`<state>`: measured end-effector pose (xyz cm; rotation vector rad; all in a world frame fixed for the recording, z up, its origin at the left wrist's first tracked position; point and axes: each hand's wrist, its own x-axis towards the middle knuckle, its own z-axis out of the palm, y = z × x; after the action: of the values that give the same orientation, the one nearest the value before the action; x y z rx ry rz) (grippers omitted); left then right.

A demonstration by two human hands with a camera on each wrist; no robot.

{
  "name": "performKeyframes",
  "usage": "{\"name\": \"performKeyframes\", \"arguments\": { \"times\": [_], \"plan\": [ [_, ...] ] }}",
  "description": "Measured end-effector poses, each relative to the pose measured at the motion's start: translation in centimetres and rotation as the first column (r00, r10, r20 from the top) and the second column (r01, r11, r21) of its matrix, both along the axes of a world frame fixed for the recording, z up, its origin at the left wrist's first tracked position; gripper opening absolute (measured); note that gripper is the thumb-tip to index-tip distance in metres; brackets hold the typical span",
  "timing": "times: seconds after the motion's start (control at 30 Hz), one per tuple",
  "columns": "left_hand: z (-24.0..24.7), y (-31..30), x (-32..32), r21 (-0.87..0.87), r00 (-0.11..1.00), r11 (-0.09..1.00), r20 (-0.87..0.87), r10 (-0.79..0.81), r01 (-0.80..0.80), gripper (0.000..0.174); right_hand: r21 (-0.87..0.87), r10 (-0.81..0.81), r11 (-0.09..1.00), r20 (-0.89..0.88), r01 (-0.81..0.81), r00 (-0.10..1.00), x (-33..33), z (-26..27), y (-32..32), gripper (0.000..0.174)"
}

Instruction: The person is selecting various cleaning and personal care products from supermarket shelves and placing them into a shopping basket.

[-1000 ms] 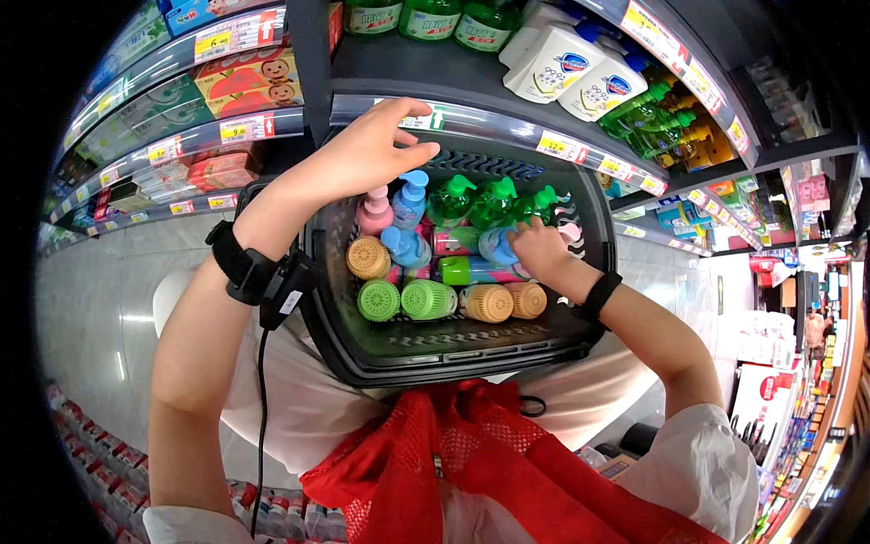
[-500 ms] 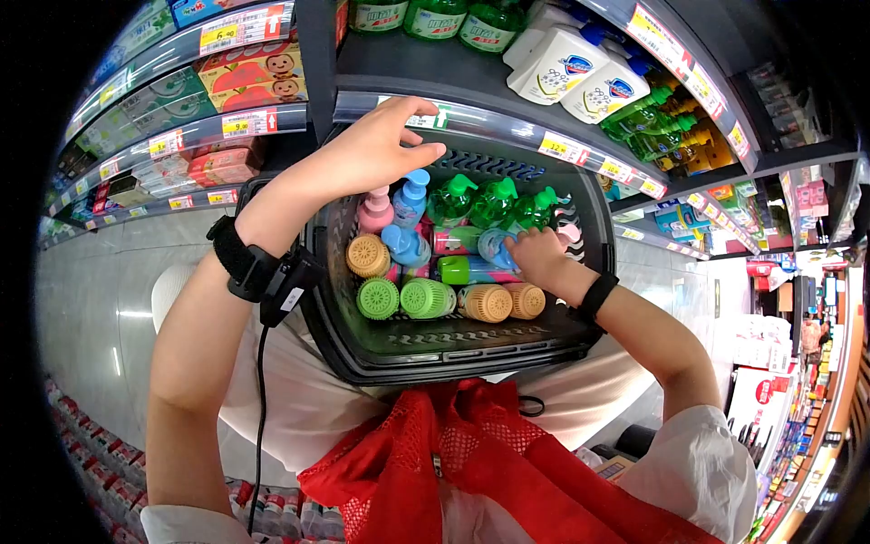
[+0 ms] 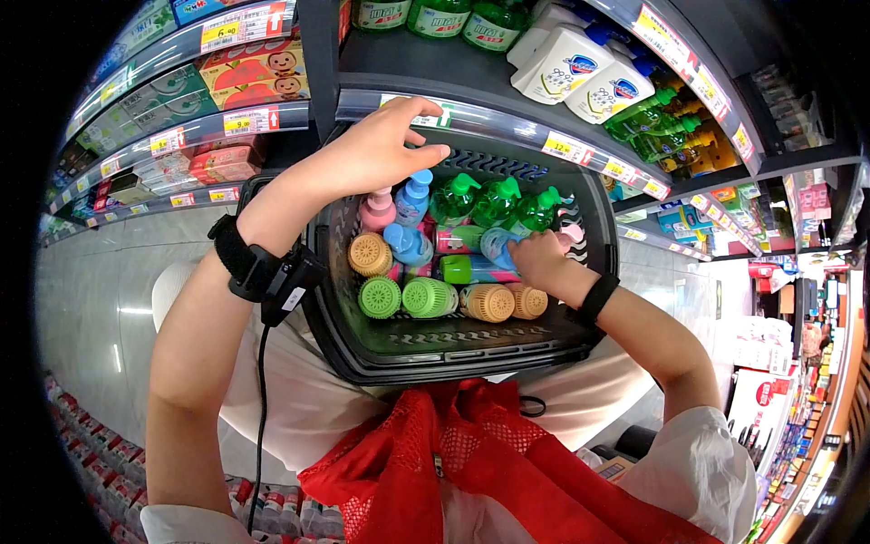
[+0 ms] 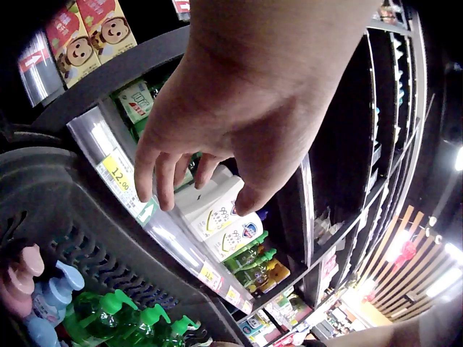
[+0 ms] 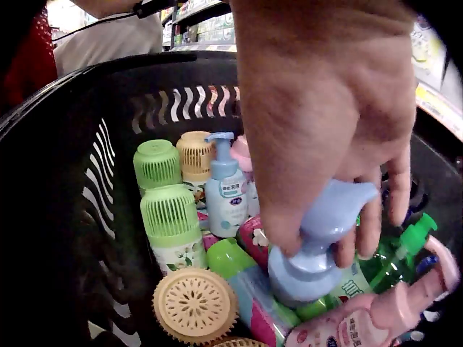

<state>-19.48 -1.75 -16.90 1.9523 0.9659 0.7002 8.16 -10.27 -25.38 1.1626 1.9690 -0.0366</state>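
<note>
My right hand (image 3: pixel 548 258) is in the black shopping basket (image 3: pixel 417 367). Its thumb and fingers grip a light blue pump bottle (image 5: pixel 307 267) around the pump head and collar; the lower body is hidden among other goods. Beside it lie a green-capped spray can (image 5: pixel 246 282) and a pink pump bottle (image 5: pixel 362 314). Green pump bottles (image 3: pixel 497 204) stand along the far side. My left hand (image 3: pixel 390 150) hovers over the basket's far left corner near the shelf edge, fingers loosely bent, holding nothing. Two more blue pump bottles (image 3: pixel 410 243) sit below it.
Green and beige slotted-cap containers (image 3: pixel 428 297) line the basket's near side. Just beyond the basket runs a shelf edge with price tags (image 3: pixel 562 145), carrying white bottles (image 3: pixel 612 91) and green bottles (image 3: pixel 438 16). Boxes (image 3: pixel 254 72) fill the shelves at left.
My right hand has shifted slightly toward me, and the blue pump bottle's head has turned a little with it. My left hand keeps its place over the basket.
</note>
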Motion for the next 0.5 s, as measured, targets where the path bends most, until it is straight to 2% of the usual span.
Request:
{"name": "performKeyframes", "arguments": {
  "times": [0.03, 0.1, 0.13, 0.17, 0.2, 0.27, 0.3, 0.33, 0.4, 0.43, 0.5],
  "plan": [
    [0.0, 0.0, 0.0, -0.011, 1.0, 1.0, -0.013, -0.009, 0.009, 0.044, 0.0, -0.001, 1.0, -0.002, 0.001, 1.0, 0.2, -0.1, 0.3, 0.041],
    [0.3, -0.2, 0.0, -0.022, 0.999, 1.0, -0.028, -0.021, 0.02, 0.045, 0.074, 0.017, 0.997, -0.072, -0.011, 0.997, 0.9, -0.1, 1.3, 0.029],
    [0.6, -0.2, 0.0, -0.173, 0.994, 0.984, -0.1, -0.054, 0.036, 0.045, 0.075, 0.014, 0.997, -0.075, -0.009, 0.997, 1.1, 0.2, 1.8, 0.029],
    [0.8, -0.2, 0.1, -0.32, 0.981, 0.947, -0.165, -0.097, 0.04, 0.045, 0.147, 0.027, 0.989, -0.148, -0.005, 0.989, 1.5, 0.6, 2.2, 0.024],
    [-1.8, -0.1, 0.1, -0.097, 0.991, 0.987, -0.033, -0.13, 0.126, 0.042, 0.218, 0.045, 0.976, -0.222, 0.005, 0.974, 1.7, 0.8, 2.6, 0.02],
    [-1.4, -0.5, 0.2, -0.281, 0.943, 0.931, -0.166, -0.287, 0.234, 0.039, 0.251, 0.045, 0.968, -0.277, 0.027, 0.96, 2.2, 0.6, 3.1, 0.02],
    [-1.2, -1.0, 0.4, -0.261, 0.895, 0.93, -0.297, -0.333, 0.259, 0.04, 0.231, 0.034, 0.972, -0.308, 0.04, 0.951, 2.5, 0.4, 3.4, 0.022],
    [-1.5, -1.1, 0.6, -0.213, 0.811, 0.909, -0.412, -0.415, 0.358, 0.042, 0.212, 0.021, 0.976, -0.341, 0.055, 0.94, 2.7, 0.3, 3.6, 0.024],
    [-3.6, -1.5, 1.0, -0.239, 0.722, 0.874, -0.493, -0.485, 0.424, 0.042, 0.16, -0.013, 0.984, -0.379, 0.079, 0.925, 3.0, 0.5, 3.7, 0.027],
    [-4.6, -1.5, 1.5, -0.242, 0.71, 0.869, -0.504, -0.493, 0.432, 0.042, 0.103, -0.049, 0.99, -0.405, 0.099, 0.913, 3.2, 0.7, 3.6, 0.031],
    [-6.7, -1.7, 2.7, -0.217, 0.605, 0.879, -0.654, -0.453, 0.425, 0.042, 0.086, -0.108, 0.983, -0.436, 0.161, 0.894, 3.5, 1.4, 3.3, 0.032]
  ]
}}
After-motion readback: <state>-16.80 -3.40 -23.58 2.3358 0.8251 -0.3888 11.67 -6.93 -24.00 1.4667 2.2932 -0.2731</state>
